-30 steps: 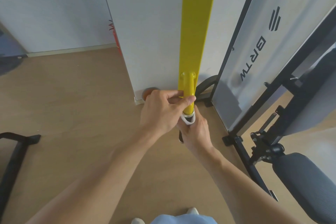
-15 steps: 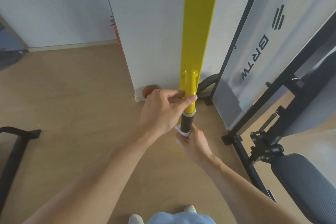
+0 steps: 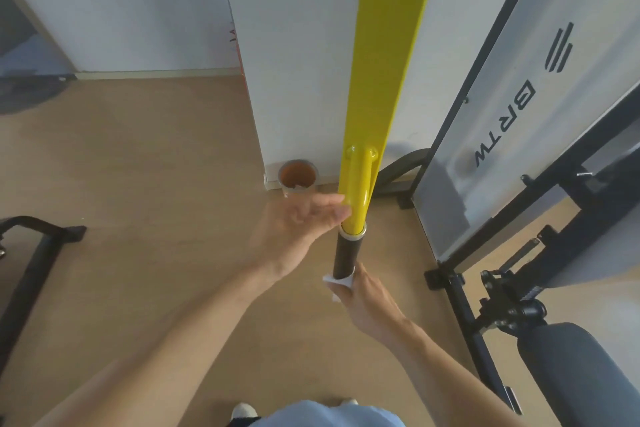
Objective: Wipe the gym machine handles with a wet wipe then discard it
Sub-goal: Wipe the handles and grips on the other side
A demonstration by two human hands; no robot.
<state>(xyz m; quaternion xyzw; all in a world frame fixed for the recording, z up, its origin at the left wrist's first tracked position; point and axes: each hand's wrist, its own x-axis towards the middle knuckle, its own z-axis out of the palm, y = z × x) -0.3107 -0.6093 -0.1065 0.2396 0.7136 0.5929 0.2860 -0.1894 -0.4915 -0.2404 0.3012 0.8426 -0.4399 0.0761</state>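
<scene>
- A white pillar (image 3: 294,55) stands on the wood floor (image 3: 145,184).
- A round orange-filled cup (image 3: 298,174) sits at the pillar's base.
- A lettered grey panel (image 3: 519,107) leans right of the pillar.

Light wooden floor (image 3: 138,201). Plain white walls (image 3: 138,3) with pale skirting board (image 3: 156,74). White corner pillar (image 3: 298,62). Round metal-rimmed orange cup (image 3: 298,174) at the pillar's foot. Black tubular floor frame (image 3: 31,246), left. Grey translucent panel lettered "BRTW" (image 3: 512,121) in black frame, right. Dark padded seat (image 3: 581,374), lower right. Soft daylight.
</scene>
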